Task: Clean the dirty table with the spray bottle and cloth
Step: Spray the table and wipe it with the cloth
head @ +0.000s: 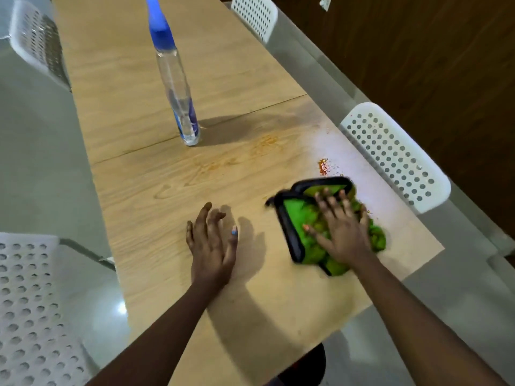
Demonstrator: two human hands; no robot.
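Note:
A green cloth (299,215) with a black border lies bunched on the wooden table (156,190) at the right. My right hand (341,227) presses flat on it with spread fingers. Just beyond the cloth sits a red-orange crumbly stain (323,165), and fainter orange smears (264,144) mark the wood further left. My left hand (213,240) rests flat on the table, fingers straight, holding nothing. A tall clear spray bottle (178,87) with a blue top stands upright behind both hands.
White perforated chairs stand around the table: one at the right edge (395,154), one at the near left (30,307), one at the far left (39,43), one at the far right (255,15). A seam (250,110) crosses the tabletop.

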